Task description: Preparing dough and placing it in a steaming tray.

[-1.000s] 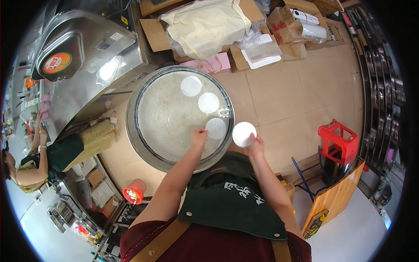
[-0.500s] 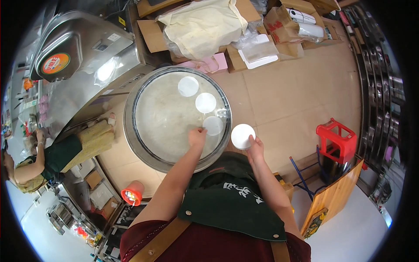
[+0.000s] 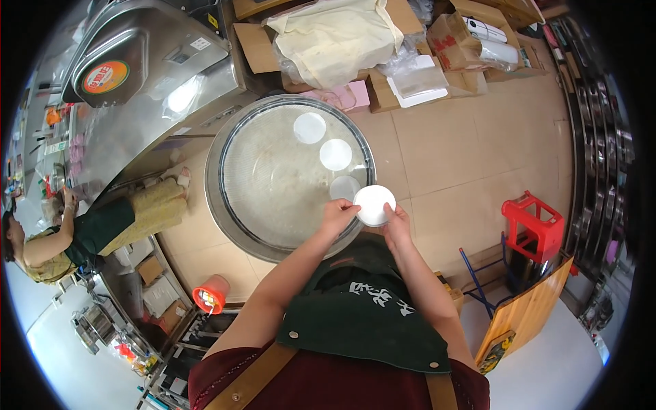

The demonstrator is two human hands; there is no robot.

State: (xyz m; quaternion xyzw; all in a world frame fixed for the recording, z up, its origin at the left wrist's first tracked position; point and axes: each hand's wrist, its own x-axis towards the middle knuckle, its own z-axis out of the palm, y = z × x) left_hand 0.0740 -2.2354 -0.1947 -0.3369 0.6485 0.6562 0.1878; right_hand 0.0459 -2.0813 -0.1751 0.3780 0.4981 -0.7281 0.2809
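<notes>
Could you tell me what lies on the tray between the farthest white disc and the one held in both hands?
In the head view, two more white discs lie between the farthest disc and the held disc.

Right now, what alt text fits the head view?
Seen from above, both hands, left hand and right hand, hold a white disc over the rim of a round steamer tray with three more white discs on it. Cardboard boxes and a red stool stand nearby.

Disc's [image 3: 374,205] underside behind fingers [image 3: 347,210]
</notes>
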